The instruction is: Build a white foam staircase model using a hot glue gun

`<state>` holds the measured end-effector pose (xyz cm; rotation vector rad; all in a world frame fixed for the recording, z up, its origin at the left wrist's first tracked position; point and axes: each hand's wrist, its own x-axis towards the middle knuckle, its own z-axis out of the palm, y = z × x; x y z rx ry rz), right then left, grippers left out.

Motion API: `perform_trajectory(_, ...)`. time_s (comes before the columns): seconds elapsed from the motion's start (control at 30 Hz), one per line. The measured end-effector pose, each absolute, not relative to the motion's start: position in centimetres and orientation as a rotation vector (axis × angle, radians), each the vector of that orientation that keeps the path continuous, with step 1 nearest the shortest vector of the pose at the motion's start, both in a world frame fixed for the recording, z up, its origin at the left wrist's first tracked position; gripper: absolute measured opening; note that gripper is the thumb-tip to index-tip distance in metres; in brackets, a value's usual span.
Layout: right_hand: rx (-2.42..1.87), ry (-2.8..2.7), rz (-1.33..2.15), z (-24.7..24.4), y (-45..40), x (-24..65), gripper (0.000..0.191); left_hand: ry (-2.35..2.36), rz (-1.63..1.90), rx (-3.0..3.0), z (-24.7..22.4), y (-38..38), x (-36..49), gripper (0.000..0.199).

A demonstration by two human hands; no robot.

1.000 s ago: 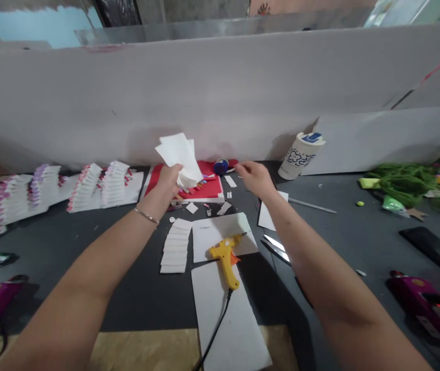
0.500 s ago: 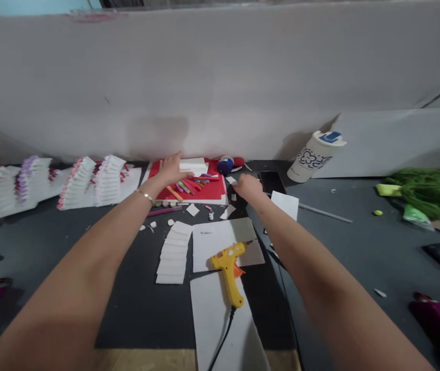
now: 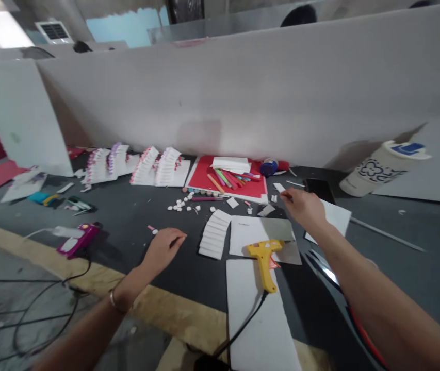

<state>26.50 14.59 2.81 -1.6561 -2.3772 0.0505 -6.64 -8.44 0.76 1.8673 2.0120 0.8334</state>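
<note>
My right hand [image 3: 304, 207] is closed at the back right, its fingertips at a small white piece of card [image 3: 279, 187]. My left hand [image 3: 163, 250] hovers over the dark table at the left, thumb and fingers pinched together; what is between them, if anything, is too small to make out. Between the hands lies an overlapping fan of white card strips [image 3: 215, 234]. Just right of it, a yellow glue gun [image 3: 264, 263] rests on white cardboard sheets [image 3: 256, 314]. Small white round bits [image 3: 181, 205] are scattered behind my left hand.
Colored markers [image 3: 231, 179] and a white stack [image 3: 231, 164] lie on a red sheet [image 3: 204, 178]. Finished-looking fans [image 3: 167, 167] stand back left. A white cup [image 3: 382, 169] leans in view at right. Scissors [image 3: 326, 268] lie beneath my right forearm. A purple device [image 3: 78, 239] sits left.
My left hand has come back from the white stack toward the front left of the table. The view has swung left; my right hand stays around the small white pieces.
</note>
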Motion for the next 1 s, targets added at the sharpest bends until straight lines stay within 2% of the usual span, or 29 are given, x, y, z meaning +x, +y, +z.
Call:
perform_trajectory(0.17, -1.406, -2.429, 0.075, 2.5, 9.1, 27.5, 0.041, 2.022, 0.880, 1.912, -1.2, -11.7, -6.8, 0.023)
perform_trajectory(0.27, -1.284, -2.331, 0.214, 1.8, 5.6, 29.2, 0.034, 2.022, 0.871, 1.977, -1.5, -12.2, -6.1, 0.021)
perform_trajectory(0.37, -1.377, -2.313, 0.357, 0.4, 2.6, 31.2, 0.033, 2.013, 0.852, 2.002, -1.8, -12.3, -5.8, 0.020)
perform_trajectory(0.47, -1.386, -2.311, 0.253, -1.1, 0.3, 32.7, 0.042, 2.048, 0.837, 1.988, -2.2, -12.4, -5.9, 0.020)
perform_trajectory(0.6, -1.315, -2.219, 0.317, -2.4, -1.2, 34.1, 0.036, 2.024, 0.795, 2.030, -2.4, -12.2, -5.8, 0.020)
perform_trajectory(0.77, -1.449, -2.247, 0.253, -2.5, -1.2, 34.9, 0.039, 1.831, 0.758, 2.148, -1.2, -10.4, -4.1, 0.021)
perform_trajectory(0.83, -1.399, -2.198, 0.254, -1.9, -1.0, 34.5, 0.032, 1.799, 0.734, 2.200, -0.4, -9.2, -3.0, 0.023)
perform_trajectory(0.93, -1.397, -2.181, 0.325, -0.9, -0.9, 33.3, 0.028, 1.924, 0.709, 2.199, 0.3, -7.4, -1.4, 0.027)
perform_trajectory(1.0, -1.434, -2.237, 0.366, -0.3, -1.4, 32.3, 0.026, 2.107, 0.675, 2.097, 0.3, -6.4, -0.6, 0.040)
